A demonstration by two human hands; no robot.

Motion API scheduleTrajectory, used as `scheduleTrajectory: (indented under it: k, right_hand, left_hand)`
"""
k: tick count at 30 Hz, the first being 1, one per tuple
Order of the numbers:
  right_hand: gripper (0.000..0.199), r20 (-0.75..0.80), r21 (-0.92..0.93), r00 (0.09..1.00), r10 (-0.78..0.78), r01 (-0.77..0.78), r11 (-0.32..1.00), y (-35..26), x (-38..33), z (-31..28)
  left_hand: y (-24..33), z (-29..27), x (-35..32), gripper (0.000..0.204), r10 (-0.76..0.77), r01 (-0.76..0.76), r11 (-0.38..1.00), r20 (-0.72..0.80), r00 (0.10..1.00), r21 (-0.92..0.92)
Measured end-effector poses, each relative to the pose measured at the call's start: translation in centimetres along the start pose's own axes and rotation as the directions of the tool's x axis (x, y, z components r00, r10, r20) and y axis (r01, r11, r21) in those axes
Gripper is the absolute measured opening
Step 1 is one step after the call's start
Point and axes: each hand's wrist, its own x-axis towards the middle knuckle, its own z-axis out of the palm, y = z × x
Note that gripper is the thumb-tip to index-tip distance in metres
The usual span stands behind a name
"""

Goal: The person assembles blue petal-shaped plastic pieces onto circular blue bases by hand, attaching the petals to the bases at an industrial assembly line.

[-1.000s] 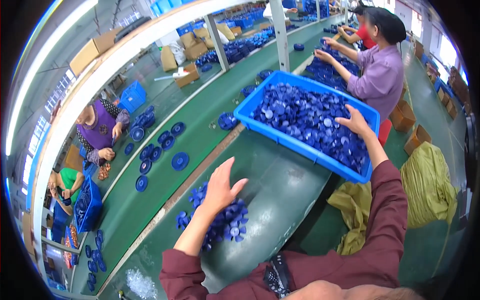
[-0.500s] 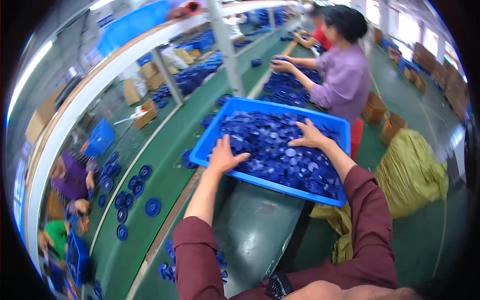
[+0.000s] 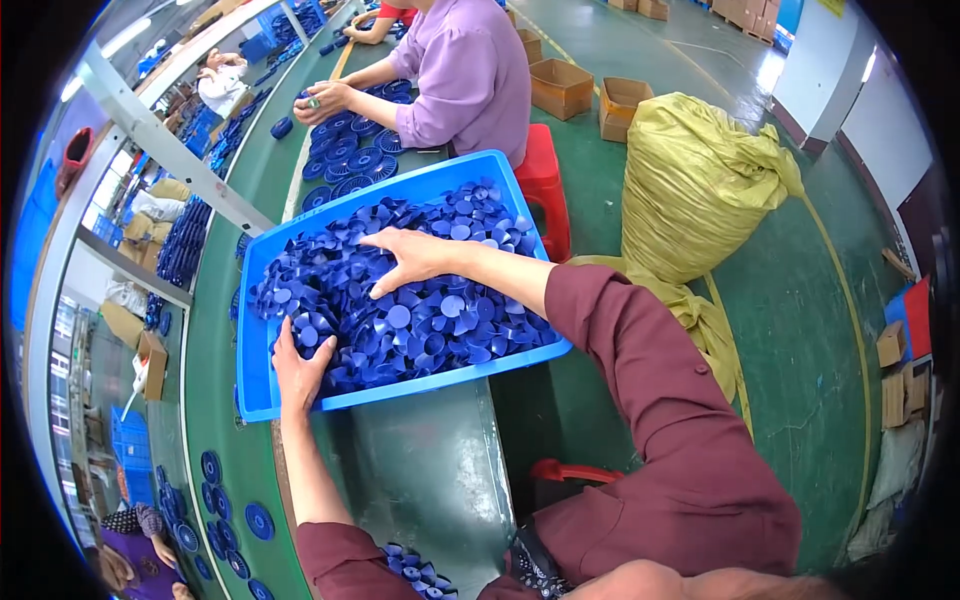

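In front of me a blue plastic tub (image 3: 400,384) is heaped with small dark-blue plastic parts (image 3: 455,325), many with flat round faces. My right hand (image 3: 415,258) lies over the middle of the heap, thumb and fingers spread, touching the parts. At the tub's near left corner my left hand (image 3: 302,365) reaches inside the rim, its thumb and fingers apart around a few parts at the heap's edge. I see no part firmly gripped by either hand. The tub rests across the end of a dark green tabletop (image 3: 415,460) and the conveyor's side.
A green conveyor belt (image 3: 240,555) with blue ribbed discs (image 3: 259,520) runs along the left, under a white frame post (image 3: 170,150). Ahead, a co-worker in purple (image 3: 465,80) sits on a red stool (image 3: 545,190). A yellow-green sack (image 3: 690,190) and cardboard boxes (image 3: 560,88) stand right.
My view has swung to the right, so the tub appears further left. Over the parts, my right hand has shifted toward the tub's middle, and my left hand sits lower at the near left corner.
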Motion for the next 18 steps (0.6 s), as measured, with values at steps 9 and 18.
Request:
scheduleTrajectory:
  k: [9,18]
  right_hand:
    - [0.118,0.198,-0.064,0.980,0.026,-0.013,0.998,-0.3,2.3,-0.3]
    - [0.093,0.148,-0.074,0.985,-0.089,0.101,0.992,-2.8,3.0,-0.9]
  left_hand:
    - [2.6,0.7,-0.7,0.093,0.053,-0.041,0.953,0.030,0.998,-0.302]
    - [3.5,1.6,0.2,0.085,0.100,-0.155,0.945,-0.199,0.975,-0.288]
